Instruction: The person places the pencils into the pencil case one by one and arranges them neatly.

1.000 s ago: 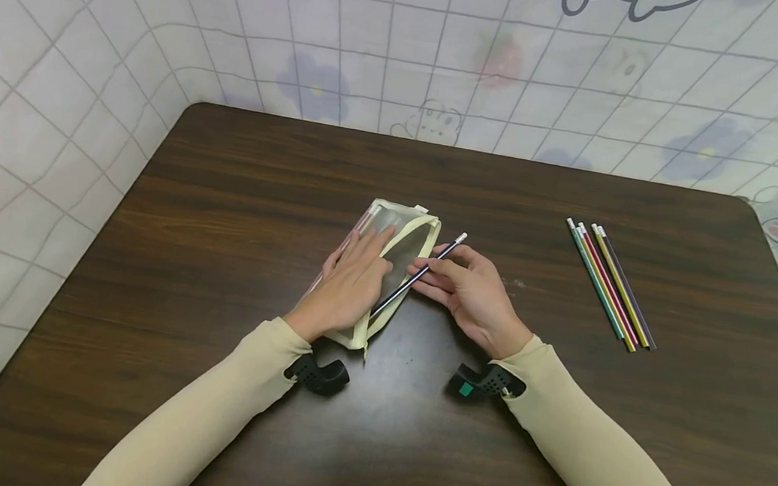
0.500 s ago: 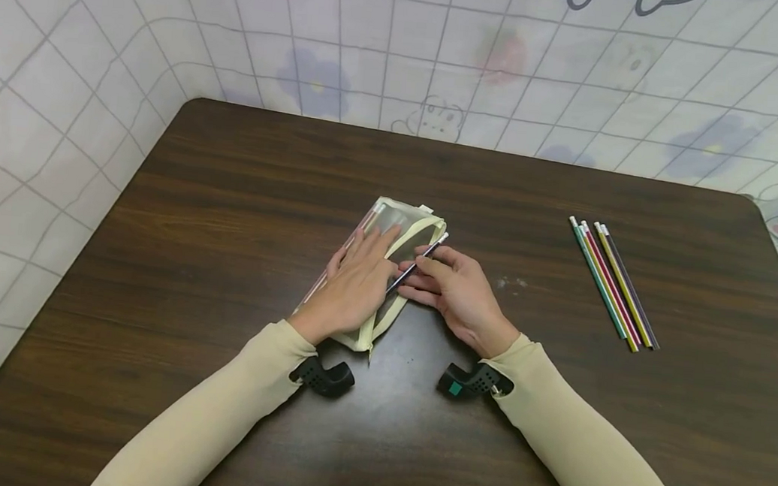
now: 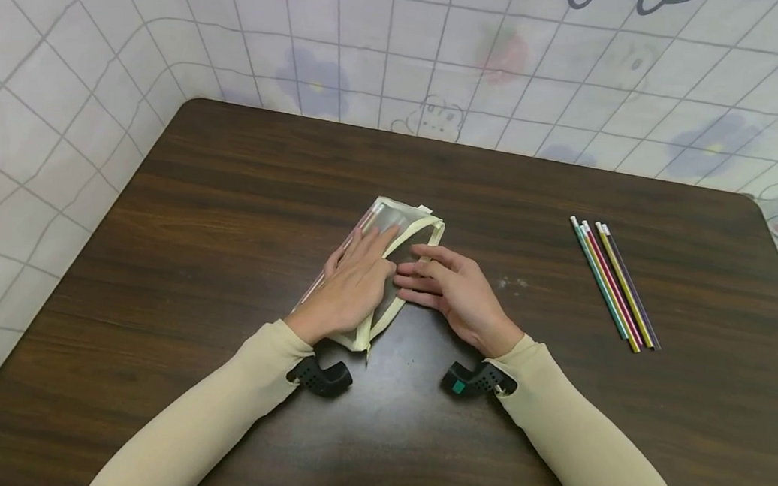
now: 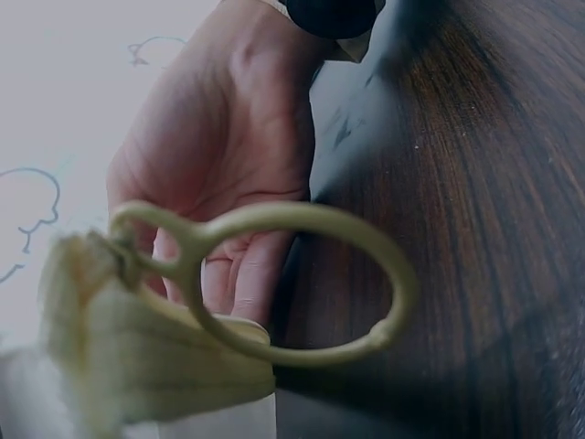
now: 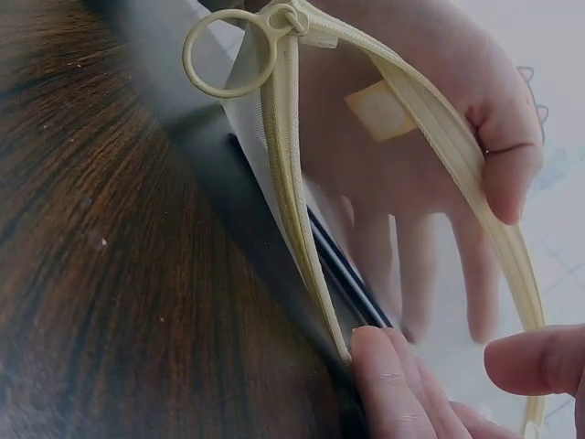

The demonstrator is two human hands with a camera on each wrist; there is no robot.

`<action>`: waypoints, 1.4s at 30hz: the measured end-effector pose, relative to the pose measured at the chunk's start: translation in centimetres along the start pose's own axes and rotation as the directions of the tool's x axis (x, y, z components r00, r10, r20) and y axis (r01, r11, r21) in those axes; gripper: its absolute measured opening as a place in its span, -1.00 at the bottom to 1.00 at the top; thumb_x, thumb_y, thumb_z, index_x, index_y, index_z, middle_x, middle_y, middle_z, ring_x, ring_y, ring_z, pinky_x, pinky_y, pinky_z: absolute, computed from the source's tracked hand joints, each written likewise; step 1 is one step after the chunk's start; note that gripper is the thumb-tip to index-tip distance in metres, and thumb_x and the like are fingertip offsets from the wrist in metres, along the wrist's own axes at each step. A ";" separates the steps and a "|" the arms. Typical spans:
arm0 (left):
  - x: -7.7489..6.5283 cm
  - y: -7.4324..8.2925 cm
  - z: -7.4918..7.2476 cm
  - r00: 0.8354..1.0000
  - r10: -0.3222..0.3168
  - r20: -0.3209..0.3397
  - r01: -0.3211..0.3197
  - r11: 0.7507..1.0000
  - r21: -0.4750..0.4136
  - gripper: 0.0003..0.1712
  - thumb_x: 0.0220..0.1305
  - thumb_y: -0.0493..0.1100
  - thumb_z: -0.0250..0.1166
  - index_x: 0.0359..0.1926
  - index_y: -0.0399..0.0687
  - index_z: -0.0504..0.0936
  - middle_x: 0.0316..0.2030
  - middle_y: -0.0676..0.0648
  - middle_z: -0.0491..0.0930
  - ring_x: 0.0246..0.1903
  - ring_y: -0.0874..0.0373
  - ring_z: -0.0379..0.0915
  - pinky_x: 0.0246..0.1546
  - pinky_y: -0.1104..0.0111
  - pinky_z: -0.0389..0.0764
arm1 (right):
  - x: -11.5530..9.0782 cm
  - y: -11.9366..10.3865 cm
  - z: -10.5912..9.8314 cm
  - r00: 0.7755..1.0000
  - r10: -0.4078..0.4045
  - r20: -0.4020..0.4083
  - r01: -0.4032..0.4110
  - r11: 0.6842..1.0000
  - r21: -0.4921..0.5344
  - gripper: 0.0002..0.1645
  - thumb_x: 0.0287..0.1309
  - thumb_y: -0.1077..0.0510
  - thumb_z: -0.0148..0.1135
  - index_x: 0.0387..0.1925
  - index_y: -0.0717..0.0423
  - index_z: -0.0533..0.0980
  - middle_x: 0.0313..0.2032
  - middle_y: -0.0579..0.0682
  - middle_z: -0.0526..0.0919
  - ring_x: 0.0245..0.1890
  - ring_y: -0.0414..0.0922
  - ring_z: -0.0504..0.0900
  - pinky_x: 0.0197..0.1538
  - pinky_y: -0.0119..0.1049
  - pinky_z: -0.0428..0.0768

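Note:
A cream-edged translucent zip pencil pouch (image 3: 401,211) lies on the table, its zipper parted. My left hand (image 3: 352,289) rests flat on it with fingers straight; in the right wrist view the left thumb (image 5: 512,183) lies over the zipper edge. My right hand (image 3: 456,289) is at the pouch mouth, fingertips just inside and thumb apart from them. A dark pencil (image 5: 343,274) lies inside the pouch, one end at the right fingertips (image 5: 379,357); it is hidden in the head view. The ring zipper pull (image 4: 393,274) fills the front of the left wrist view.
Several pencils, among them a teal pencil (image 3: 597,276) and a purple pencil (image 3: 632,290), lie side by side on the right of the dark wooden table (image 3: 230,187). More pencils (image 3: 368,217) show along the pouch's left side. Patterned white cloth (image 3: 375,54) hangs behind the table.
The dark pencil has slid down into the pouch, and its white end no longer shows above the right hand. The right fingers have let go of it. The left hand stays on the pouch.

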State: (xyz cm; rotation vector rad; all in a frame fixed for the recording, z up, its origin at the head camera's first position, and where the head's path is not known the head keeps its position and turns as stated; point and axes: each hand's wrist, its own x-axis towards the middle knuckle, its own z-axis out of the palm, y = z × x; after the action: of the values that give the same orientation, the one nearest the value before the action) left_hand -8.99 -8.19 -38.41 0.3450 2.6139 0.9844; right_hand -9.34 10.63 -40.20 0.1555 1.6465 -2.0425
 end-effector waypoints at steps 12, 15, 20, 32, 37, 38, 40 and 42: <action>0.0 0.2 -0.3 1.000 -0.002 -0.010 0.002 1.000 -0.025 -0.28 0.54 -0.01 -0.31 0.67 0.20 -0.02 0.69 0.00 -0.08 0.70 -0.12 -0.38 0.61 -0.19 -0.23 | -0.7 -1.1 -1.3 0.998 -0.047 -0.038 0.044 0.996 -0.077 -0.49 0.49 0.20 0.10 0.37 0.29 0.42 0.03 0.16 0.74 -0.12 -0.16 0.82 0.06 -0.22 0.75; 0.1 0.0 -0.1 1.000 0.009 -0.011 -0.010 1.000 -0.027 -0.27 0.53 -0.01 -0.31 0.67 0.18 -0.01 0.69 0.00 -0.07 0.69 -0.13 -0.36 0.60 -0.21 -0.21 | -1.2 -2.0 -2.6 0.991 -0.104 -0.082 0.095 0.990 -0.101 -0.50 0.48 0.17 0.13 0.31 0.37 0.44 -0.11 0.01 0.78 -0.18 -0.20 0.81 0.01 -0.27 0.77; 0.0 0.0 -0.2 1.000 0.017 -0.019 -0.018 0.999 -0.027 -0.27 0.52 -0.01 -0.33 0.67 0.18 0.01 0.68 0.04 -0.05 0.70 -0.10 -0.36 0.61 -0.19 -0.18 | -2.4 -3.4 -4.7 0.973 -0.191 -0.128 0.181 0.980 -0.085 -0.65 0.48 0.15 0.17 0.13 0.31 0.52 -0.19 -0.03 0.78 -0.24 -0.20 0.81 -0.03 -0.33 0.76; -0.3 -0.2 -0.3 0.999 0.018 -0.033 -0.019 0.999 -0.027 -0.26 0.50 -0.01 -0.30 0.67 0.18 0.02 0.68 0.03 -0.05 0.69 -0.13 -0.38 0.60 -0.19 -0.15 | -5.5 -4.9 -9.8 0.932 -0.273 -0.239 0.279 0.960 -0.009 -0.77 0.40 0.10 0.29 -0.02 0.13 0.62 -0.22 -0.06 0.81 -0.21 -0.18 0.83 -0.06 -0.37 0.76; -0.2 -0.3 -0.1 0.999 0.022 -0.035 -0.023 0.999 -0.029 -0.26 0.51 -0.01 -0.31 0.67 0.19 0.02 0.68 0.03 -0.06 0.69 -0.15 -0.38 0.61 -0.19 -0.16 | -6.3 -5.1 -11.5 0.919 -0.277 -0.280 0.290 0.957 0.007 -0.75 0.37 0.09 0.32 -0.02 0.13 0.63 -0.21 -0.07 0.81 -0.20 -0.18 0.83 -0.06 -0.37 0.75; -0.2 -0.3 -0.1 0.999 0.021 -0.035 -0.023 0.999 -0.031 -0.26 0.51 -0.01 -0.31 0.67 0.19 0.01 0.68 0.03 -0.06 0.69 -0.15 -0.38 0.61 -0.18 -0.17 | -6.3 -5.1 -11.8 0.917 -0.280 -0.286 0.296 0.955 0.014 -0.75 0.37 0.10 0.32 -0.02 0.14 0.62 -0.20 -0.06 0.80 -0.20 -0.18 0.83 -0.06 -0.37 0.75; -0.2 -0.3 -0.1 0.999 0.022 -0.035 -0.023 0.999 -0.029 -0.26 0.51 0.00 -0.31 0.67 0.19 0.01 0.68 0.03 -0.06 0.69 -0.14 -0.38 0.61 -0.18 -0.17 | -6.5 -5.2 -12.5 0.911 -0.284 -0.298 0.305 0.952 0.026 -0.75 0.36 0.11 0.33 -0.01 0.14 0.62 -0.20 -0.06 0.79 -0.20 -0.17 0.82 -0.06 -0.36 0.76; -0.2 -0.3 -0.1 0.999 0.019 -0.031 -0.020 0.999 -0.030 -0.26 0.51 0.00 -0.31 0.67 0.19 0.01 0.68 0.03 -0.06 0.69 -0.13 -0.38 0.62 -0.17 -0.19 | -6.6 -5.2 -13.1 0.906 -0.288 -0.310 0.315 0.948 0.042 -0.74 0.36 0.13 0.33 0.01 0.15 0.61 -0.19 -0.05 0.80 -0.21 -0.17 0.82 -0.07 -0.36 0.76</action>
State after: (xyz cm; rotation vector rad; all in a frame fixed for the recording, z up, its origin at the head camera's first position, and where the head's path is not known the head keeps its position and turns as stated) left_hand -8.90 -8.53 -38.53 0.3513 2.6248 1.0420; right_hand -8.89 25.70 -36.39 0.2695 1.8547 -2.4286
